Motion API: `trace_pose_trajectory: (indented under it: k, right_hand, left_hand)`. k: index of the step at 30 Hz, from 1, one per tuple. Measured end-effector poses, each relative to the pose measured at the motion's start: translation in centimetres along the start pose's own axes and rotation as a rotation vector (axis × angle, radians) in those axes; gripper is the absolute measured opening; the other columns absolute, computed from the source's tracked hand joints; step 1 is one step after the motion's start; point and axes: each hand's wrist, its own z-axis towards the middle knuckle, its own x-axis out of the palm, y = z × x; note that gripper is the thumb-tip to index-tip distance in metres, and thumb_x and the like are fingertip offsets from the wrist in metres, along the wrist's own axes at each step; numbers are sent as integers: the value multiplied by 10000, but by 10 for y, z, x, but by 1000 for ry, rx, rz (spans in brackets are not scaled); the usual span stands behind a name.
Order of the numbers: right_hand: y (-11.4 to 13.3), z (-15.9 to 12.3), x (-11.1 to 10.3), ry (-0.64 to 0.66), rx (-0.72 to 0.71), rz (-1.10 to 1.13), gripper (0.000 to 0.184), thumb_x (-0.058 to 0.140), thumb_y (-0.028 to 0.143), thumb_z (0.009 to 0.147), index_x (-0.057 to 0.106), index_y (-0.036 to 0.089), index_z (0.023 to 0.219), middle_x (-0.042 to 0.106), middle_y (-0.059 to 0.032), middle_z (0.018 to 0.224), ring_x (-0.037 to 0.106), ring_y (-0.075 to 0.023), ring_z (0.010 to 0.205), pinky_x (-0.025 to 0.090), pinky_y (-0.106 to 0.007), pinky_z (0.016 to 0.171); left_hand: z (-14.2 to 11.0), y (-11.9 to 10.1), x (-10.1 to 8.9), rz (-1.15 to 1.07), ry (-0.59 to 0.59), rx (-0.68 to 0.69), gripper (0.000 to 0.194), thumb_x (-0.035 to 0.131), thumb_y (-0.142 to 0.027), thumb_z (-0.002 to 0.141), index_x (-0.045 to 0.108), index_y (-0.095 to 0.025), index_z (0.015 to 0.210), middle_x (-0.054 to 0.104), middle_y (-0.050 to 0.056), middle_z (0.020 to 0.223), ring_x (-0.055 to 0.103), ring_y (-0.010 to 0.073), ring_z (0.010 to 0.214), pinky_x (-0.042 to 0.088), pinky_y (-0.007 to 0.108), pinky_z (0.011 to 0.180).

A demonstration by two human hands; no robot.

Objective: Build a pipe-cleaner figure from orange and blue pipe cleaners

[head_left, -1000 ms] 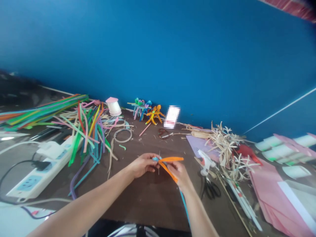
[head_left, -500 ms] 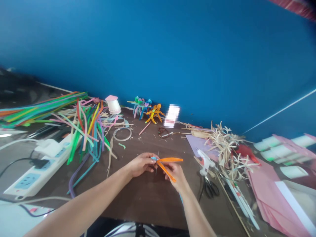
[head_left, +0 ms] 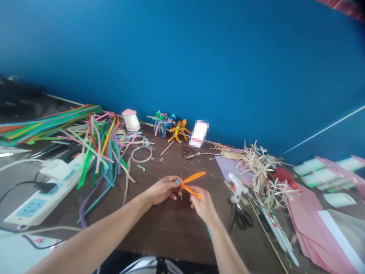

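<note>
Head cam: bare L hand [head_left: 163, 191] & R hand [head_left: 204, 206] work just over the worktop [head_left: 161, 236], nr middle of its front edge, fingertips facing. L hand pinches the blue bit [head_left: 178, 182], prob. to pin the joint there while R side is free to move. R hand's fingers are bent at the lower prong of the orange piece [head_left: 194, 177]; can't tell if they grip it or the blue strip [head_left: 209, 231] showing by R wrist. Strip prob. trails there b/c it's too long to fit in hand.

Orange pc: off the worktop, btwn hands, a sideways V: point at L fingertips, upper prong free, lower one over R fingers. Bright, approx. even prongs, looks fuzzy & bendable. Thin wire [head_left: 181, 194] stands approx. upright at the V's point; how it's fixed = too small to tell.

Coloured strips [head_left: 98, 148] heaped twd back L corner, prob. for L-hand reach. Glue gun [head_left: 237, 189] + scissors [head_left: 244, 219] R of R hand, prob. for quick pickup. Orange figure [head_left: 179, 131] nr back edge, prob. out of elbows' way.
</note>
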Motion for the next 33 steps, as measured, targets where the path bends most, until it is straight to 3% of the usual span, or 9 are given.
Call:
trace_pose_trajectory:
  k: [4,7,10,14,25,33]
  right_hand:
    - [1,1,-4,-48,26,11,348,419,125,679,658,178,926,629,5,634,509,-91,419,402,-190,418]
    - [3,2,-6,-113,-55,-6,258,454,166,727,674,187,860,675,-29,783,613,-150,647,474,-241,614]
    - [7,3,-8,-107,-133,-14,200,491,200,752,677,193,826,677,-37,851,618,-179,801,461,-273,745]
    - [8,4,-9,-72,-174,-39,178,506,215,763,678,195,807,670,-38,848,613,-173,797,462,-268,739]
    - [13,4,-9,-131,-169,-231,196,483,170,737,676,189,771,676,-36,807,612,-167,740,461,-237,655]
    - [14,4,-9,-162,-91,-240,198,487,202,717,681,188,752,688,-28,759,624,-179,699,473,-251,646]
  left_hand:
    - [1,2,-2,9,-5,-4,229,630,-256,673,511,-122,815,534,4,664,532,85,537,406,157,408]
    - [2,2,-3,11,4,-4,222,623,-251,682,515,-118,822,519,-2,650,505,74,516,384,152,393]
    - [1,2,-2,10,17,-9,216,620,-252,684,514,-115,813,510,-7,628,469,62,482,347,149,373]
    - [0,1,-1,20,41,-30,201,607,-251,692,512,-116,806,502,-10,601,439,57,453,302,152,353]
    - [0,2,-3,-2,82,-38,184,594,-238,706,499,-126,817,500,-12,600,435,55,448,274,145,345]
    - [0,2,-3,5,81,-24,174,583,-229,714,487,-130,819,488,-17,591,425,57,448,282,148,343]
